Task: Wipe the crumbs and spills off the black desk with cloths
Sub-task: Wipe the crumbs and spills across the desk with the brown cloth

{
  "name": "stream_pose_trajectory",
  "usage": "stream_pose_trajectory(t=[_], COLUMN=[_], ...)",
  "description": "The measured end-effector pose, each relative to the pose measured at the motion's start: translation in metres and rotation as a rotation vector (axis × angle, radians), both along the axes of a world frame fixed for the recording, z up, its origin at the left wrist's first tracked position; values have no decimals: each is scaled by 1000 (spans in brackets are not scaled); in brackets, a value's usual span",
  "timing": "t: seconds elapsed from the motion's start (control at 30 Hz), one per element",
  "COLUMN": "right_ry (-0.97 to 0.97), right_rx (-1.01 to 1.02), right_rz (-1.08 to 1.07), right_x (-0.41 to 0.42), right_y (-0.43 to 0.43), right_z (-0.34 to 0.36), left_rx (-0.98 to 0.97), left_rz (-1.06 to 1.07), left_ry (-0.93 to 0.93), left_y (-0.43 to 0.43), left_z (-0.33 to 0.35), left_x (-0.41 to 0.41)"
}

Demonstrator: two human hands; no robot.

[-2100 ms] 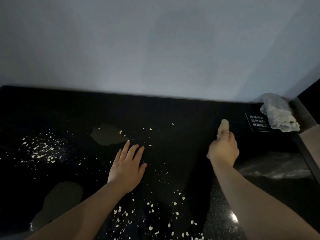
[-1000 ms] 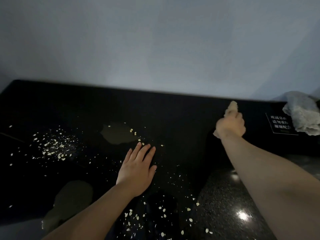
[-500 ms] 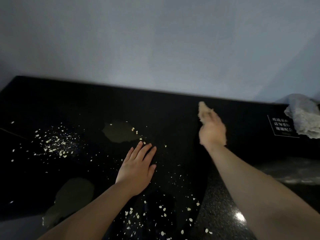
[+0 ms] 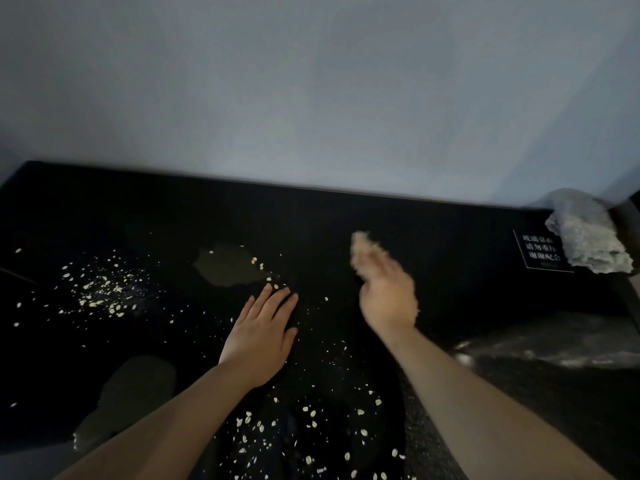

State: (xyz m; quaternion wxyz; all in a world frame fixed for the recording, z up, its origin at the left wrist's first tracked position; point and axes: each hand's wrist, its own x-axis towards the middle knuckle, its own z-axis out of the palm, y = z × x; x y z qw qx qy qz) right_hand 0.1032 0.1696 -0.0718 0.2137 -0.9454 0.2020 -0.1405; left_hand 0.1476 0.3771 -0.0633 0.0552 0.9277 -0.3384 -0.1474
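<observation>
Your right hand (image 4: 388, 299) is motion-blurred at centre right, fingers closed around a tan cloth (image 4: 362, 251) you can barely make out. Your left hand (image 4: 261, 332) lies flat, fingers spread, on the black desk (image 4: 450, 237) among crumbs (image 4: 100, 292). At far right a grey cloth (image 4: 585, 237) covers part of a label (image 4: 538, 251); its white characters are unreadable.

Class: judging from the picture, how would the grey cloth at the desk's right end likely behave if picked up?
The grey cloth lies crumpled and lumpy, so it probably flops and drapes. Its fuzzy texture suggests an easy, non-slip grip. It likely weighs little for its bulk.
</observation>
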Motion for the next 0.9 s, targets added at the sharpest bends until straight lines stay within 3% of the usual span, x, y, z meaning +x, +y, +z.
stream_pose_trajectory(t=[0.1,0.13,0.2,0.23,0.3,0.33,0.4,0.5,0.53,0.6,0.67,0.7,0.73,0.77,0.9], right_ry=[121,151,7,-40,74,132,113,103,87,96,221,262,261,232,245], right_rx=[-49,-92,-119,-92,-25,-14,-24,-162,-249,-312,-123,-12,9,-24,-78], right_rz=[583,684,575,357,-131,-258,-150,449,543,306,-206,-385,-433,-377,191], right_x=[-26,-29,-29,-27,-24,-22,-22,-37,-39,-42,-41,-38,-35,-33,-45], right_y=[24,17,-14,-32,-54,-50,-30,-21,-33,-61,-78,-74,-64,-51,-12], right_z=[7,11,6,3,-2,-6,-11,-10,-6,1,1,4,5,5,8], left_rx=[1,4,9,10,14,14,8,8,12,17,20,23,25,25,26], left_rz=[4,5,5,5,16,23,30,20,14,12,17,20,23,25,17], left_ry=[24,28,31,35,48,52,53,63,66,70,69,67,64,63,68], left_y=[-1,-1,-1,-1,-1,-2,-2,-2,-1,-1,-1,-2,-2,-2,-1], left_z=[2,2,4,5,6,6,6,8,8,9,8,7,7,6,6], left_x=[0,0,-1,-1,-4,-5,-6,-4,-3,-3,-4,-4,-4,-4,-4])
